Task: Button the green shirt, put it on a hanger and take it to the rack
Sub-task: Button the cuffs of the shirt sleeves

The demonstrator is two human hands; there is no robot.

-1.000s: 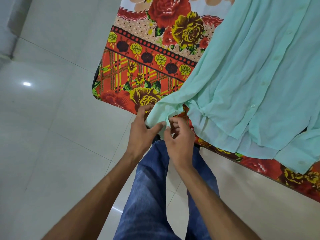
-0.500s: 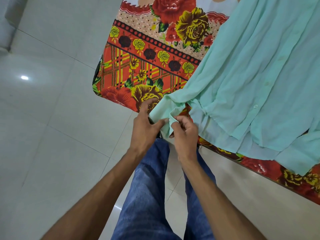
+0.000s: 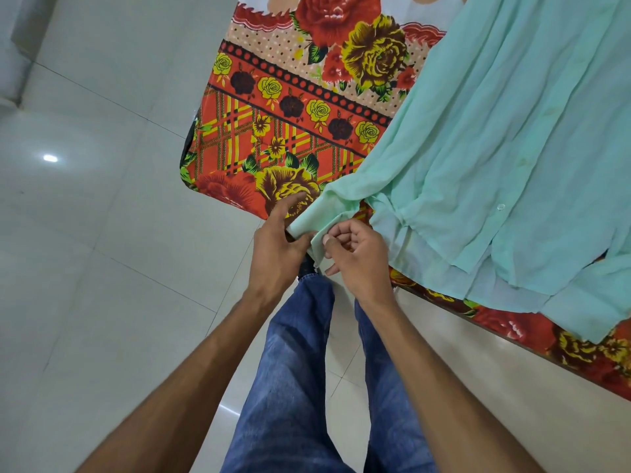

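The pale green shirt (image 3: 495,141) lies spread on a table under a red and yellow floral cloth (image 3: 273,107). One sleeve runs down to the table's near edge, and its cuff (image 3: 319,216) hangs just over that edge. My left hand (image 3: 276,244) grips the cuff from the left, thumb under the fabric and forefinger stretched along it. My right hand (image 3: 355,250) pinches the cuff's other flap between thumb and curled fingers. A white button (image 3: 501,206) shows on the shirt's front placket. No hanger or rack is in view.
The table's corner (image 3: 186,172) juts toward the left over a glossy white tiled floor (image 3: 102,233). My legs in blue jeans (image 3: 293,370) stand close against the table's near edge. The shirt's hem and other sleeve (image 3: 580,312) hang over the edge at right.
The view has shifted slightly. My hands stayed on the sleeve cuff; the right hand has turned and pulled its flap of the cuff closer over the left hand's side.
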